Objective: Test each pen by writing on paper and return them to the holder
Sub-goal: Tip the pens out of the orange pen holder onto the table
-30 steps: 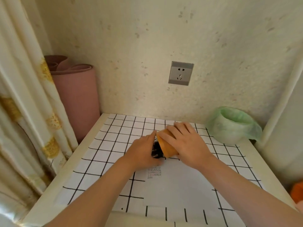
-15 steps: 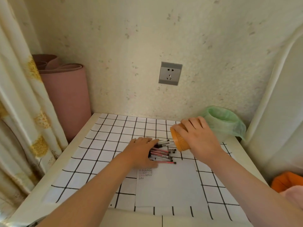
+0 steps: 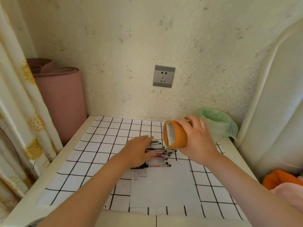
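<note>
Several pens (image 3: 161, 155) lie in a loose pile on the gridded table cover, just above a white sheet of paper (image 3: 161, 187) that bears small written marks near its top left. My left hand (image 3: 137, 151) rests flat on the left part of the pile, fingers spread. My right hand (image 3: 199, 141) holds the orange pen holder (image 3: 176, 135) tipped on its side above the table, its white inside facing left and showing no pens.
A small bin lined with a green bag (image 3: 216, 123) stands at the back right, close behind my right hand. A rolled pink mat (image 3: 60, 99) leans at the back left beside a curtain (image 3: 18, 112). A wall socket (image 3: 164, 76) sits above the table. Orange and pink cloth (image 3: 285, 184) lies at the right edge.
The holder was tipped over the table with both hands around it; my right hand has since lifted it up and to the right, leaving the pens spilled under my left hand.
</note>
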The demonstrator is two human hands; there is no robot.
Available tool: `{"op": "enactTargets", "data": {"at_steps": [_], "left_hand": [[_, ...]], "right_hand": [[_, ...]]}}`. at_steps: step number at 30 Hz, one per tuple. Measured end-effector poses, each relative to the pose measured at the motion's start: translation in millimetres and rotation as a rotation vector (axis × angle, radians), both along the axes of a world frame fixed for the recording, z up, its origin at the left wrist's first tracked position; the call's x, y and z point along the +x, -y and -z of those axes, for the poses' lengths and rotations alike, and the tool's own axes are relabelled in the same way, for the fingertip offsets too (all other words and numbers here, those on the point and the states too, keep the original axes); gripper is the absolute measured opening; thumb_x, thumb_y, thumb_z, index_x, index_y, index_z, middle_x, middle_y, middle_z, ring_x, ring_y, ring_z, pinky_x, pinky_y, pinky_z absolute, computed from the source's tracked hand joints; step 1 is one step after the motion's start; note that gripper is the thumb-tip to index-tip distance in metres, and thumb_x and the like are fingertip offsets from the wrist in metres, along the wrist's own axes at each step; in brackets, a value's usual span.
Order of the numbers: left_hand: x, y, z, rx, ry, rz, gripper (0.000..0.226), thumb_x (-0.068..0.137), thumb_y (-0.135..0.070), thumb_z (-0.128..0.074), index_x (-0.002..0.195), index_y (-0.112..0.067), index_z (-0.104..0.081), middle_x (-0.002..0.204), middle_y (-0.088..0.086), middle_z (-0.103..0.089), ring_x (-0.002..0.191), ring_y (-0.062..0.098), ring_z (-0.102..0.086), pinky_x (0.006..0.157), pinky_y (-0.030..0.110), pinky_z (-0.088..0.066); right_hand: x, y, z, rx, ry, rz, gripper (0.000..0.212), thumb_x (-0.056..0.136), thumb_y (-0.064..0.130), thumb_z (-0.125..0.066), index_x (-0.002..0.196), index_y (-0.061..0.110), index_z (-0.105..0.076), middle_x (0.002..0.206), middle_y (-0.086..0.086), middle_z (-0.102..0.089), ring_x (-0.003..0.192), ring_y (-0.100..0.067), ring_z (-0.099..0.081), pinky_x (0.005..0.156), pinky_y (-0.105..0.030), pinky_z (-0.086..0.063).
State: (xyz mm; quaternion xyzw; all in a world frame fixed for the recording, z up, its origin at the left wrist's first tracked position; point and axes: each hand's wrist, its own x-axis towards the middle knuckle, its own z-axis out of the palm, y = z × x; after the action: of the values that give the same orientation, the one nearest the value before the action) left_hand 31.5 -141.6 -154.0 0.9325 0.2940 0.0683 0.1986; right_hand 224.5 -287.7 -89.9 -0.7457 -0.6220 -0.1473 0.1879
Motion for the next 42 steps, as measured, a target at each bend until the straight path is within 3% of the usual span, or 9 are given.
{"op": "enactTargets", "data": {"at_steps": [4, 8, 13, 21, 27, 31, 34, 38, 42], "left_hand": [[-3, 0, -24, -0.312, 0.355, -0.105, 0.068, 0.092, -0.040, -0.066, 0.152, -0.033, -0.033, 0.147, -0.013, -0.045, 0.130, 0.007, -0.047, 0.106, 0.030, -0.042], [-9, -2, -40, -0.446, 0.555, -0.173, 0.048, 0.089, -0.032, -0.070, 0.133, -0.036, -0.050, 0.125, -0.020, -0.059, 0.103, 0.000, -0.062, 0.089, 0.026, -0.053], [-20, -26, -44, -0.490, 0.676, -0.259, 0.048, 0.089, -0.030, -0.072, 0.132, -0.033, -0.051, 0.123, -0.018, -0.060, 0.100, 0.003, -0.065, 0.079, 0.021, -0.052], [-41, -79, -33, -0.498, 0.708, -0.364, 0.059, 0.091, -0.030, -0.070, 0.144, -0.030, -0.043, 0.140, -0.009, -0.054, 0.111, 0.009, -0.059, 0.091, 0.028, -0.048], [-55, -106, -16, -0.476, 0.685, -0.377, 0.053, 0.095, -0.028, -0.064, 0.143, -0.038, -0.045, 0.137, -0.013, -0.051, 0.092, -0.008, -0.055, 0.083, 0.023, -0.042], [-56, -116, -1, -0.413, 0.627, -0.405, 0.063, 0.091, -0.035, -0.066, 0.147, -0.040, -0.038, 0.143, -0.005, -0.041, 0.108, 0.008, -0.058, 0.089, 0.030, -0.049], [-51, -120, 1, -0.419, 0.626, -0.438, 0.069, 0.090, -0.035, -0.067, 0.150, -0.037, -0.033, 0.143, -0.003, -0.038, 0.114, 0.014, -0.058, 0.095, 0.035, -0.051], [-46, -123, 2, -0.470, 0.691, -0.468, 0.075, 0.090, -0.029, -0.068, 0.153, -0.030, -0.027, 0.145, -0.007, -0.044, 0.119, 0.012, -0.053, 0.091, 0.030, -0.048], [-44, -130, 4, -0.504, 0.706, -0.415, 0.069, 0.089, -0.030, -0.070, 0.149, -0.033, -0.035, 0.148, -0.011, -0.044, 0.129, 0.010, -0.049, 0.105, 0.040, -0.046]], "right_hand": [[-9, -9, 6, 0.026, -0.563, -0.063, 0.101, 0.051, 0.033, -0.093, 0.133, 0.050, -0.035, 0.126, 0.009, -0.032, 0.122, -0.013, -0.028, 0.105, -0.032, -0.032], [-20, -36, 11, 0.095, -0.804, -0.096, 0.102, 0.044, 0.040, -0.093, 0.129, 0.052, -0.039, 0.131, 0.014, -0.042, 0.124, -0.009, -0.045, 0.101, -0.032, -0.044], [-41, -81, 16, 0.122, -0.985, -0.139, 0.097, 0.053, 0.031, -0.096, 0.133, 0.045, -0.043, 0.129, 0.019, -0.053, 0.117, -0.003, -0.052, 0.085, -0.023, -0.049], [-68, -158, 34, 0.111, -0.990, -0.198, 0.093, 0.060, 0.024, -0.094, 0.136, 0.035, -0.042, 0.123, 0.025, -0.052, 0.110, 0.004, -0.051, 0.080, -0.015, -0.045], [-80, -198, 51, 0.040, -1.011, -0.222, 0.092, 0.059, 0.018, -0.095, 0.133, 0.032, -0.043, 0.119, 0.022, -0.053, 0.107, 0.002, -0.052, 0.082, -0.020, -0.045], [-80, -209, 59, 0.043, -0.980, -0.198, 0.092, 0.055, 0.024, -0.096, 0.132, 0.032, -0.047, 0.120, 0.017, -0.056, 0.109, -0.006, -0.054, 0.082, -0.021, -0.046], [-80, -212, 66, 0.076, -1.026, -0.145, 0.103, 0.056, 0.028, -0.096, 0.137, 0.033, -0.033, 0.125, 0.010, -0.051, 0.111, -0.011, -0.053, 0.085, -0.028, -0.047], [-85, -218, 72, 0.139, -1.007, -0.079, 0.094, 0.060, 0.031, -0.094, 0.130, 0.034, -0.030, 0.123, 0.011, -0.049, 0.112, -0.013, -0.053, 0.084, -0.025, -0.047], [-87, -228, 72, 0.156, -1.014, -0.070, 0.089, 0.068, 0.027, -0.089, 0.136, 0.029, -0.031, 0.122, 0.012, -0.047, 0.110, -0.012, -0.053, 0.076, -0.015, -0.044]]}}
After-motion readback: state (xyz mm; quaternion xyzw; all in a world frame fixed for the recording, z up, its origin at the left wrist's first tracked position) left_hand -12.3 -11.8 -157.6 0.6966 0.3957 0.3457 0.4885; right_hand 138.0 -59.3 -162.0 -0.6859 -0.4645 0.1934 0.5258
